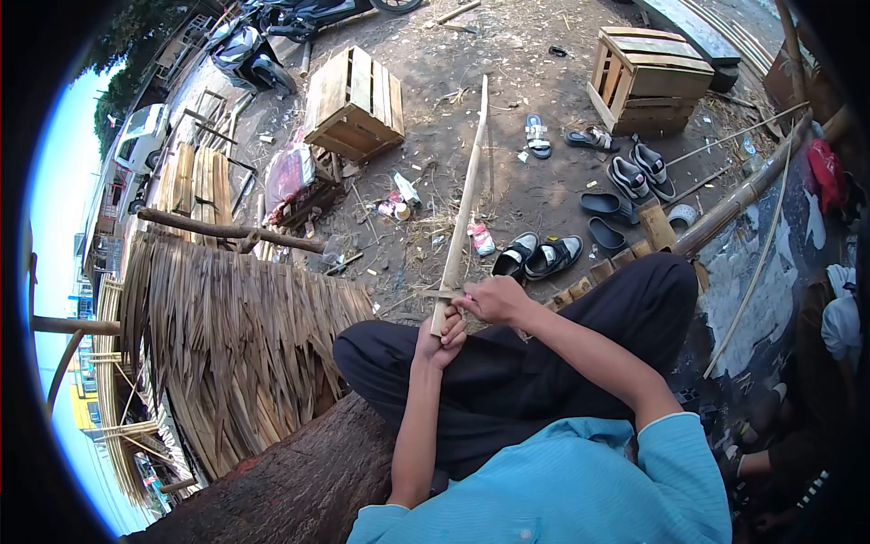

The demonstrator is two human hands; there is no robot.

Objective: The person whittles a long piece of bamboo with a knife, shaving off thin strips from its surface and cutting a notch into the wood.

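My left hand (440, 341) is wrapped round the near end of a long pale strip of bamboo or wood (465, 204), which points away from me over the ground. Just beyond it, my right hand (494, 300) is closed on a knife, its handle mostly hidden by my fingers. The short knife blade (439, 294) lies across the strip, touching it close to my left hand. Both hands are above my crossed legs in dark trousers (517, 367).
Sandals and shoes (544, 257) lie on the ground ahead. Two wooden crates (355, 104) stand farther off, one left and one right. Dry thatch (217, 317) hangs at left beside a log (299, 471). A bamboo pole (739, 204) runs along the right. Another person's arm (788, 456) shows at lower right.
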